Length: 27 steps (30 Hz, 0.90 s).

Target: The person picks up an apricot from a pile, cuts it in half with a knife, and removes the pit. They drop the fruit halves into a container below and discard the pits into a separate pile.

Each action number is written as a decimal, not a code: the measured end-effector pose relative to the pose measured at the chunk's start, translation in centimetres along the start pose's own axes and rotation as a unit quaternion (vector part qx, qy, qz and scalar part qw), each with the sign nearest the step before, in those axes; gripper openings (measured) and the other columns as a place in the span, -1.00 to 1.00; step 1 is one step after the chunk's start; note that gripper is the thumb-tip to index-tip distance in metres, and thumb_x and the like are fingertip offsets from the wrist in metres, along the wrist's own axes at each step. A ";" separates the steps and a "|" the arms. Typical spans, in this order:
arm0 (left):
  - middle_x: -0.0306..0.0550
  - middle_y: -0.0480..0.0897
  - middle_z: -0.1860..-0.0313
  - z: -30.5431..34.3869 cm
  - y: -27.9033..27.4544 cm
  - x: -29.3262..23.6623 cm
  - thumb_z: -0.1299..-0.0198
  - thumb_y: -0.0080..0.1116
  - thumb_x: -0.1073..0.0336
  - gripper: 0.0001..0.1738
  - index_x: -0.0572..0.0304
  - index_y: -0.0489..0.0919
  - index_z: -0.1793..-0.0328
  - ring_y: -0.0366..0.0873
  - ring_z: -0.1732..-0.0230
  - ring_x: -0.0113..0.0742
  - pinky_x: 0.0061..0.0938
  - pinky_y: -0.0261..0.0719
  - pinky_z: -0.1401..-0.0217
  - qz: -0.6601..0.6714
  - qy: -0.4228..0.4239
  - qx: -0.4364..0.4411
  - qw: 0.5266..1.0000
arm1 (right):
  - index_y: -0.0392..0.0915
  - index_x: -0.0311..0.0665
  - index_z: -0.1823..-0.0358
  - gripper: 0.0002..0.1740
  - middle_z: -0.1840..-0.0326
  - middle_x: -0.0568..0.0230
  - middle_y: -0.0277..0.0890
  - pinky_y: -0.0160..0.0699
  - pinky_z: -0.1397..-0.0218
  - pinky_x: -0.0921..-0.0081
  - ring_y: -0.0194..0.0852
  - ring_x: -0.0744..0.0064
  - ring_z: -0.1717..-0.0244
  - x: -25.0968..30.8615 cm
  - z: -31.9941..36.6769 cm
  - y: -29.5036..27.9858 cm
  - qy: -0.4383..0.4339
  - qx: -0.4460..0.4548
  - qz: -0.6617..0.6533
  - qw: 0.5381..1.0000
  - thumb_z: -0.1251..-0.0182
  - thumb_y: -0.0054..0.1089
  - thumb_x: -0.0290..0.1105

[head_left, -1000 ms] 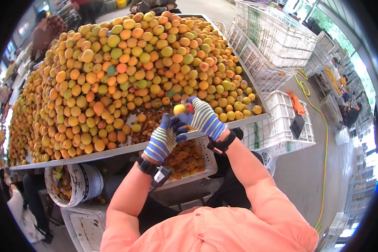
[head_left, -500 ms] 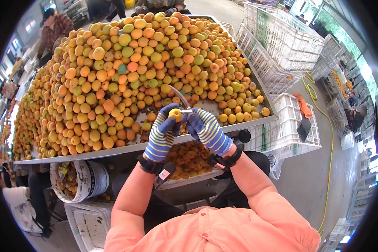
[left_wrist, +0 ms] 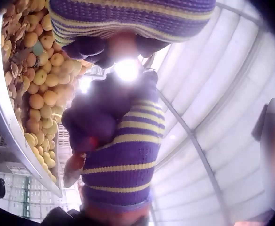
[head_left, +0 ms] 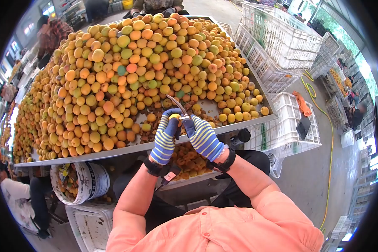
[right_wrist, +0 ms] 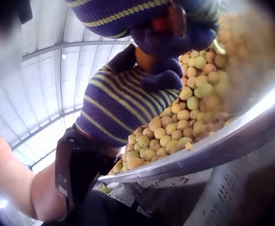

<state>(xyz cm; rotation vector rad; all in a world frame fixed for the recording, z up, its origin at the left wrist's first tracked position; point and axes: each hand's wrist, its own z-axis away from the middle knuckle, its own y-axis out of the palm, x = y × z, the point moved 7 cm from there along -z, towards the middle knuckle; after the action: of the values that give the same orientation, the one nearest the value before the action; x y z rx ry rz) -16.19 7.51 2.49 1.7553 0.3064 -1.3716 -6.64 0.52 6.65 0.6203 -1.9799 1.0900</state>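
Both hands wear blue gloves with pale yellow stripes and meet over the table's near edge. My left hand pinches a yellow apricot between thumb and fingers; in the right wrist view the apricot shows orange among the fingertips. In my right hand is a small curved knife, its curved part pointing away over the pile and its short silvery part right at the apricot. A red part of the knife shows between the right fingers. Glare and fingers hide the contact in the left wrist view.
A big heap of apricots covers the metal-rimmed table. Beneath the edge sits a crate of apricot pieces. A white bucket stands at left, stacked white crates at right. Other people sit around the table.
The left hand has come up from below the right hand and now grips the apricot. The curved knife has swung into view above the fingers. Since half a second ago, both hands have shifted only slightly.
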 end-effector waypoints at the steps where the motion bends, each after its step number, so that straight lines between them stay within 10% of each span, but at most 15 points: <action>1: -0.33 0.52 0.28 -0.1 0.0 -0.1 -0.43 -0.09 0.14 -0.70 0.11 0.41 -0.15 0.33 0.44 -0.67 -0.74 0.29 0.43 -0.018 0.006 -0.009 1.000 | 0.51 -0.36 0.31 -0.67 0.55 -0.04 0.54 0.46 0.44 0.22 0.54 -0.04 0.48 0.1 -0.1 0.0 -0.006 -0.013 0.022 1.000 -0.45 0.00 -0.21; 9: -0.38 0.51 0.29 -0.9 0.1 -0.7 -0.44 -0.12 0.21 -0.77 0.07 0.45 -0.11 0.31 0.44 -0.72 -0.77 0.28 0.44 -0.138 0.130 -0.057 0.980 | 0.51 -0.39 0.28 -0.63 0.58 -0.14 0.47 0.45 0.44 0.19 0.48 -0.11 0.52 -2.3 -0.2 2.4 0.067 -0.012 -0.092 0.993 -0.47 -0.03 -0.18; 10: -0.38 0.52 0.29 -0.8 0.3 -1.2 -0.44 -0.12 0.21 -0.77 0.07 0.45 -0.10 0.33 0.42 -0.71 -0.77 0.31 0.41 -0.161 0.164 -0.055 0.972 | 0.48 -0.28 0.40 -0.57 0.67 0.09 0.43 0.34 0.62 0.32 0.35 0.16 0.72 -2.4 -0.2 2.7 0.072 -0.008 -0.143 0.987 -0.51 -0.11 -0.09; 13: -0.32 0.53 0.25 -0.9 -0.8 -0.3 -0.42 -0.06 0.17 -0.75 0.10 0.46 -0.09 0.43 0.29 -0.61 -0.68 0.44 0.23 -0.093 0.043 -0.047 0.994 | 0.38 -0.09 0.50 -0.51 0.74 0.48 0.23 0.10 0.76 0.54 0.09 0.55 0.82 -3.6 1.9 4.9 0.415 0.159 -0.501 0.743 -0.49 -0.17 0.09; 15: -0.20 0.59 0.19 -1.2 -0.8 1.4 -0.37 0.04 0.06 -0.63 0.15 0.47 -0.11 0.52 0.23 -0.46 -0.53 0.52 0.11 0.131 -0.010 -0.016 0.991 | 0.26 0.03 0.50 -0.47 0.75 0.70 -0.04 -0.11 0.78 0.69 -0.09 0.75 0.82 -0.8 1.9 4.9 0.378 0.258 -0.630 0.628 -0.37 -0.13 0.29; 27: -0.07 0.61 0.03 -2.4 -2.3 2.6 -0.33 0.12 0.15 -0.59 0.27 0.49 -0.16 0.57 -0.01 -0.24 -0.34 0.56 -0.11 0.308 -0.046 -0.008 0.950 | 0.53 -0.28 0.35 -0.54 0.66 0.48 0.28 0.14 0.60 0.56 0.16 0.63 0.66 -2.7 2.1 2.6 0.246 0.122 -0.286 0.918 -0.50 -0.08 -0.03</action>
<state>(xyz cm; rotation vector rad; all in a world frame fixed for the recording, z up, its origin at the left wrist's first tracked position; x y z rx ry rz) -15.06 9.88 -0.86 1.5780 -0.2671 -0.9797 -7.73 0.20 2.48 0.8856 -1.1325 0.9970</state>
